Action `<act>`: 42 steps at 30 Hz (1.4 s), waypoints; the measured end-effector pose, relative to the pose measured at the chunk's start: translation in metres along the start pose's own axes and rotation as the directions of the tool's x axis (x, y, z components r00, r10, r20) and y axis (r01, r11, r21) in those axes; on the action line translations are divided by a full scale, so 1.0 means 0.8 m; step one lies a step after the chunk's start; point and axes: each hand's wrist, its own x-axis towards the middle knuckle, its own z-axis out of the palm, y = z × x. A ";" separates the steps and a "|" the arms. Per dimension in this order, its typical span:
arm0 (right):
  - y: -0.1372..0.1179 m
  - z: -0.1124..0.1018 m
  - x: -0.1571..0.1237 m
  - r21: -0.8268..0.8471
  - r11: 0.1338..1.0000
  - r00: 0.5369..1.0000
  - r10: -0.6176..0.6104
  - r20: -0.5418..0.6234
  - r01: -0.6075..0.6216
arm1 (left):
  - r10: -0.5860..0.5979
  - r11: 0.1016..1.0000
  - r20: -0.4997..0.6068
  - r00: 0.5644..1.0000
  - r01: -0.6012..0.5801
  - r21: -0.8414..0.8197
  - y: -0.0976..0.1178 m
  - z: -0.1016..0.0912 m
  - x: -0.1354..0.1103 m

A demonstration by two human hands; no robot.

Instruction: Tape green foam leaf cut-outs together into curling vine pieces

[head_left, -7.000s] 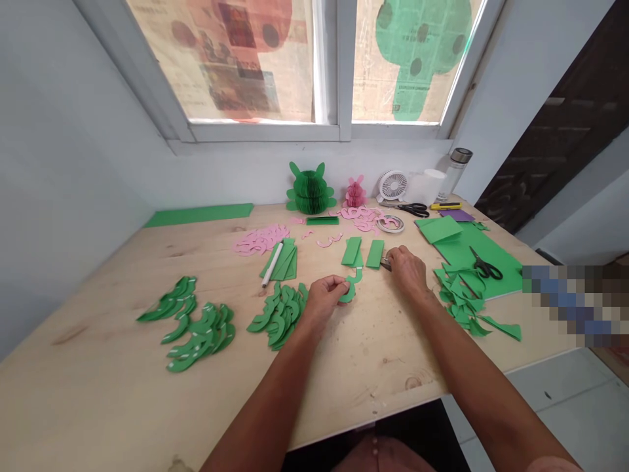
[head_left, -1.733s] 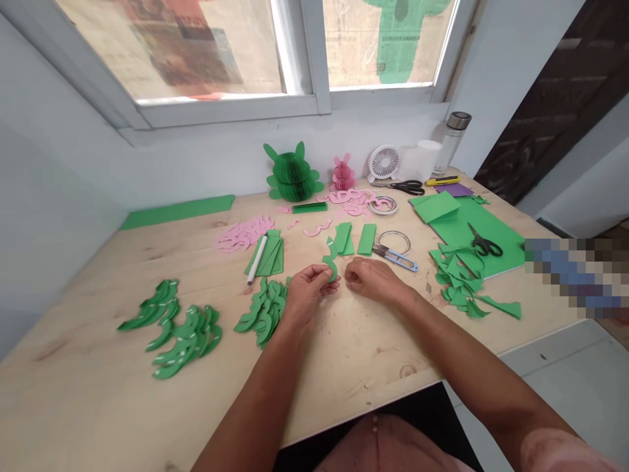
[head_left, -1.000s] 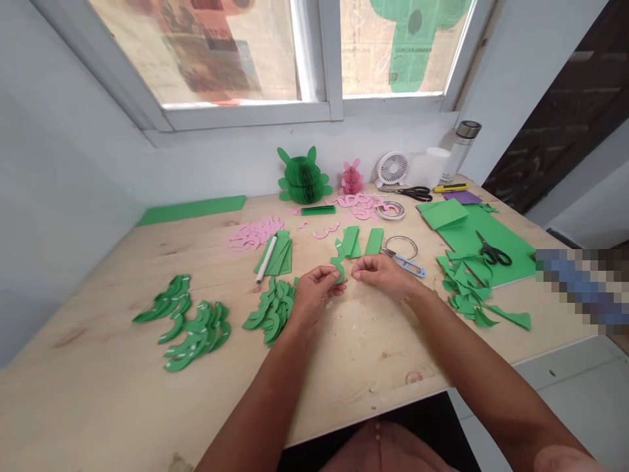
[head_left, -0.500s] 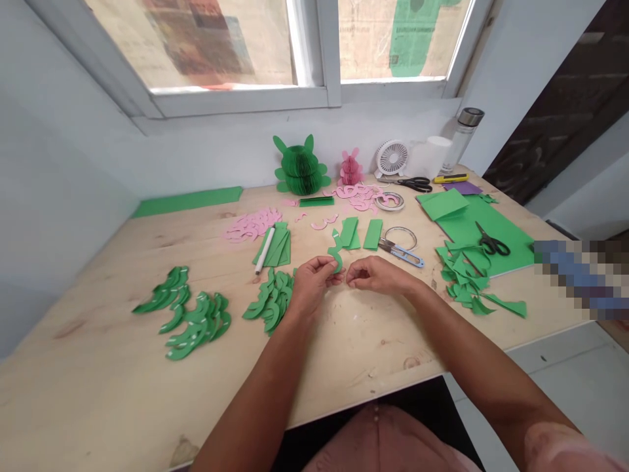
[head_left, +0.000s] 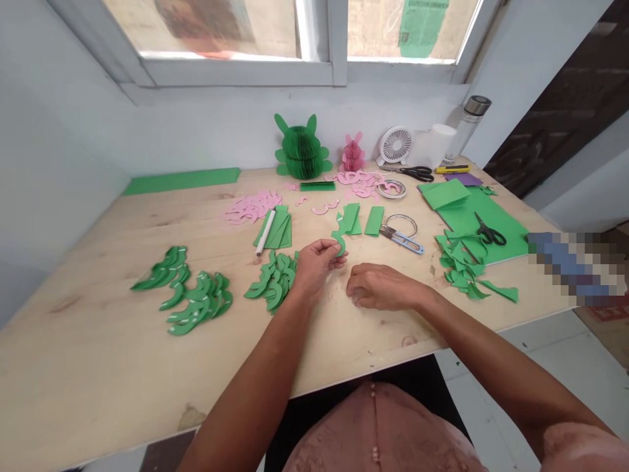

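Between the thumb and fingers of my left hand [head_left: 319, 262] is a wavy green paper cutout [head_left: 340, 235], held upright with a pale strip near its top. My right hand [head_left: 376, 286] is low over the table just to the right, apart from the cutout. Its fingers curl inward, and whatever they may pinch is hidden. A pile of green curved cutouts [head_left: 273, 280] lies beside my left wrist. Further left are more green cutouts [head_left: 199, 305], several with white strips on them.
Behind my hands lie folded green cards [head_left: 375, 221], a blue-handled snipper [head_left: 403, 240], a tape roll [head_left: 392, 189] and pink cutouts [head_left: 253, 206]. Green and pink honeycomb paper figures [head_left: 302, 151] stand by the wall. Black scissors [head_left: 491, 233] and green scraps [head_left: 459, 265] are at right.
My right hand has drawn down and slightly away from the left, its back turned more upward. The left hand keeps hold of the green cutout. The camera view has tilted downward.
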 end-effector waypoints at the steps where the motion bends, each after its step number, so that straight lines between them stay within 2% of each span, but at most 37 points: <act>1: -0.001 0.004 -0.003 -0.024 1.000 1.000 -0.001 -0.029 0.001 | -0.001 1.000 0.002 1.000 0.001 0.003 0.000 0.000 0.000; 7: -0.006 0.024 -0.008 -0.085 0.996 0.991 -0.033 -0.133 0.022 | 0.002 1.000 0.000 1.000 -0.002 0.020 -0.001 0.001 0.000; 10: -0.003 0.027 -0.007 -0.048 0.999 0.986 -0.031 -0.162 0.023 | 0.010 1.000 0.007 1.000 -0.010 0.016 -0.002 0.000 0.000; 12: 0.002 0.027 -0.008 0.049 0.999 0.981 -0.010 -0.193 0.019 | 0.014 1.000 0.012 1.000 -0.014 0.013 -0.003 0.000 0.000; 15: 0.013 0.027 -0.010 0.280 0.960 0.968 0.077 -0.237 -0.008 | 0.018 1.000 0.015 1.000 -0.018 0.011 -0.002 -0.001 0.000; 17: 0.019 0.027 -0.011 0.422 0.906 0.964 0.141 -0.223 -0.035 | 0.015 1.000 0.016 1.000 -0.016 0.013 -0.002 -0.001 -0.001; 19: 0.022 0.027 -0.012 0.488 0.870 0.961 0.190 -0.200 -0.070 | 0.008 1.000 0.016 1.000 -0.008 0.013 -0.001 0.000 -0.001; 21: 0.020 0.027 -0.013 0.435 0.895 0.957 0.205 -0.205 -0.098 | 0.003 1.000 0.018 1.000 -0.003 0.013 -0.001 0.000 -0.001; 25: 0.003 0.026 -0.015 0.084 0.992 0.972 0.113 -0.204 -0.097 | 0.001 1.000 0.015 1.000 -0.001 0.019 -0.001 0.000 -0.001; 29: -0.014 0.031 -0.011 -0.216 0.965 0.977 0.109 -0.184 -0.149 | 0.004 1.000 0.006 1.000 -0.004 0.024 -0.001 0.000 -0.001; 32: -0.021 0.037 -0.007 -0.342 0.921 0.974 0.130 -0.187 -0.189 | 0.009 1.000 0.012 1.000 -0.009 0.021 -0.001 0.001 -0.001; 37: -0.022 0.041 -0.006 -0.357 0.909 0.970 0.156 -0.188 -0.215 | 0.014 1.000 0.012 1.000 -0.014 0.018 0.000 0.000 -0.002; 39: -0.019 0.042 -0.008 -0.278 0.933 0.963 0.173 -0.206 -0.227 | 0.017 1.000 0.013 1.000 -0.018 0.019 0.001 0.000 -0.002; 42: -0.012 0.041 -0.013 -0.067 0.974 0.947 0.195 -0.255 -0.218 | 0.018 1.000 0.018 1.000 -0.018 0.014 0.001 -0.001 -0.002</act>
